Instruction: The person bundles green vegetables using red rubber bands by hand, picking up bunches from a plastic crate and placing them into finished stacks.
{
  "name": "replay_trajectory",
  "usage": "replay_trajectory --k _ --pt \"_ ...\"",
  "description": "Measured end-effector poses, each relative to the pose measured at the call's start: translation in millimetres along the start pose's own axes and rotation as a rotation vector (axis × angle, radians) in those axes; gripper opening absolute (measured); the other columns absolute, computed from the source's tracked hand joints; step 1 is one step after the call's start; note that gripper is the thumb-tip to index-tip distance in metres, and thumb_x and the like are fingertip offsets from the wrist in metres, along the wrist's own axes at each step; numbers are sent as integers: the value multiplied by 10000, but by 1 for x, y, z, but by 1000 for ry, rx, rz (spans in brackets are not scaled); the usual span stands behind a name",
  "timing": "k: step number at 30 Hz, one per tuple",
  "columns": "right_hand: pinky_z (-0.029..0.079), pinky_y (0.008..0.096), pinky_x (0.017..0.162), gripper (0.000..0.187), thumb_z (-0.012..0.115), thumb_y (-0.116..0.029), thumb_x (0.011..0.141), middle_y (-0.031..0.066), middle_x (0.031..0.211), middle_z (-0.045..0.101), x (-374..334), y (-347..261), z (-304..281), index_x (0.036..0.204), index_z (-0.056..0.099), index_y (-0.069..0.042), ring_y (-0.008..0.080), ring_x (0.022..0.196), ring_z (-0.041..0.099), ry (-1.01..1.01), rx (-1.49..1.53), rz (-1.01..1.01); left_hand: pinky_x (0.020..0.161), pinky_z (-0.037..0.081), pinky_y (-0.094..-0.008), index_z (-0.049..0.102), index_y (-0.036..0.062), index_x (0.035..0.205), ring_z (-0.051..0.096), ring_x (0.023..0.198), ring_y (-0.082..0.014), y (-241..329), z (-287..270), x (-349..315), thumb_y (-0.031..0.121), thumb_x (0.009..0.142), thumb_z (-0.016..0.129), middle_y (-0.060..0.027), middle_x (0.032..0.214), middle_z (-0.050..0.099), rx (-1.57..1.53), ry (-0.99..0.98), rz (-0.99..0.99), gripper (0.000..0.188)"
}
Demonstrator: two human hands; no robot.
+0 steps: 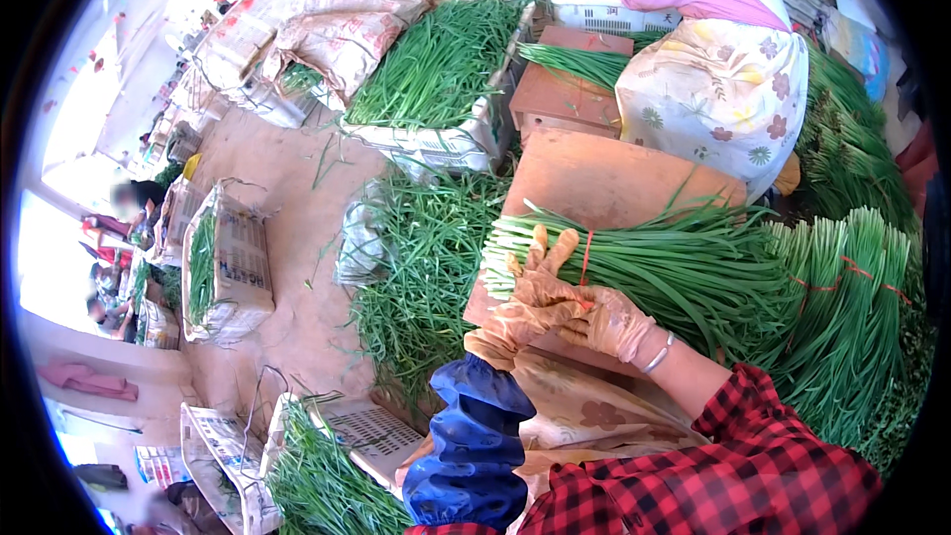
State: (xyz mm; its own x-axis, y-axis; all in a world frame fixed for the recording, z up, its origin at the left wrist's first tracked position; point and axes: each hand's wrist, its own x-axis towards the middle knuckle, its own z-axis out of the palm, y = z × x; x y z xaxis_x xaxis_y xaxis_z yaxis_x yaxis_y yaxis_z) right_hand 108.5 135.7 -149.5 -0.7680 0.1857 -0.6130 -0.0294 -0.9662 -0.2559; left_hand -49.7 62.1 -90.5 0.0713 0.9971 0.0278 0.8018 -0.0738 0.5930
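A bunch of garlic chives, pale cut ends to the left, lies across a brown wooden board. A red tie runs over it near those ends. My left hand, in a tan glove below a blue sleeve cover, lies against the near side of the stems with its fingers stretched over them. Just right of it, my right hand, also gloved, is closed at the near end of the tie; its fingertips are partly hidden. To the right stand bunches of chives bound with red ties.
Loose green leaves litter the floor left of the board. A white crate heaped with chives stands beyond. Across from me, a person in a pink sleeve and flowered apron is beside another board. More crates line the left.
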Motion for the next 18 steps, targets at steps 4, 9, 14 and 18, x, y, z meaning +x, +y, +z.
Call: replay_trajectory --k 4,9,14,18 --pt "472 383 818 220 508 -236 896 68 996 612 3 14 -18 1020 585 -71 204 928 576 -169 -80 -116 1101 131 -462 518 146 1254 318 1301 -316 22 -16 9 377 839 589 -119 1403 376 -504 -30 11 480" --pt "413 371 921 273 449 -222 934 60 1205 533 19 53 -56 1148 521 -70 203 1078 507 118 -744 -164 1075 189 -469 534 101 1229 449 1200 -271 55 7 77 563 859 428 -118 1224 549 219 137 -202 602" --pt "400 325 945 317 399 -209 942 66 1199 516 13 26 -95 1200 494 -50 187 1085 494 -263 -543 -48 1065 200 -460 655 74 1040 596 970 -268 58 18 78 610 845 415 -146 940 662 329 -181 -336 619" --pt "454 310 822 269 443 -215 919 52 1077 567 -25 -45 -70 1116 546 -63 169 959 546 -388 31 210 1044 223 -472 614 53 1105 580 962 -317 69 -20 42 537 840 497 -169 941 647 -17 394 -71 564"
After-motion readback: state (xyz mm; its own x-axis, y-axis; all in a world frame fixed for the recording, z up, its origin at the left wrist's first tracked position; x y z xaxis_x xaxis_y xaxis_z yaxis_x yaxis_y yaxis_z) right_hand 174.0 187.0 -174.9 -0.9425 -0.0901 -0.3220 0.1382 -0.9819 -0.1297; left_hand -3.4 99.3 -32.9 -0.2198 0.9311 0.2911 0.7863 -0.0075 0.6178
